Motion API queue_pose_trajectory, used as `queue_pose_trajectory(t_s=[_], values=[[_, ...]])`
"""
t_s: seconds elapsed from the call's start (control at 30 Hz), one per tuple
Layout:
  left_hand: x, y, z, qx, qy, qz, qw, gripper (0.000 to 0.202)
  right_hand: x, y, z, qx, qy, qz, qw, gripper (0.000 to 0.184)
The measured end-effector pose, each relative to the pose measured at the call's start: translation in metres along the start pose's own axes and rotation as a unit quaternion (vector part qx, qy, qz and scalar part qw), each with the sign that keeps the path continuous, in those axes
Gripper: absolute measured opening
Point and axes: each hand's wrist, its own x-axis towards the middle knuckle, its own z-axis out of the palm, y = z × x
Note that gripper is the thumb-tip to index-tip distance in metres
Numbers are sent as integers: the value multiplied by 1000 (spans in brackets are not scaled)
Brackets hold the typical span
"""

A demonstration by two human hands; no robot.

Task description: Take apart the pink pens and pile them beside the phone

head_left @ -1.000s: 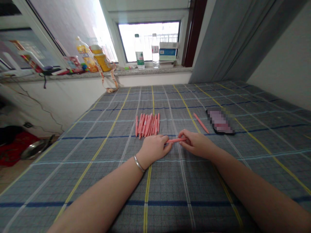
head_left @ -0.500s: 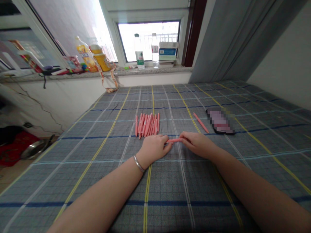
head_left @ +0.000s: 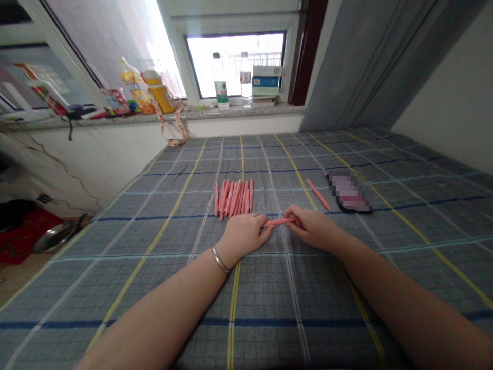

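Pink pen [head_left: 279, 222] runs crosswise, left hand [head_left: 243, 234] to right hand [head_left: 314, 228].

Window [head_left: 233, 46] in front of me's totally blown out, rest is kinda dim, phone [head_left: 349, 193] pixelated, edges stretched.

Head view, forward and down.

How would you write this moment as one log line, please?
left hand: holds pink pen; right hand: holds its other end; pen group: beyond left hand; loose pen: beside phone
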Motion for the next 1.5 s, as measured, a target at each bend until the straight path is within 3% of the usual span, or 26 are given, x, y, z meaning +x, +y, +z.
queue_pose_trajectory(t_s=[0.6,0.93,1.5], values=[[-1,-2,1,7,14,31,999,43,2,0,-2,3,-39,-17,999,24],[0,-1,0,7,21,19,1000,40,0,2,-1,16,1,-5,1000,14],[0,-3,2,22,28,41,999,39,3,0,-3,-19,-38,-21,999,28]])
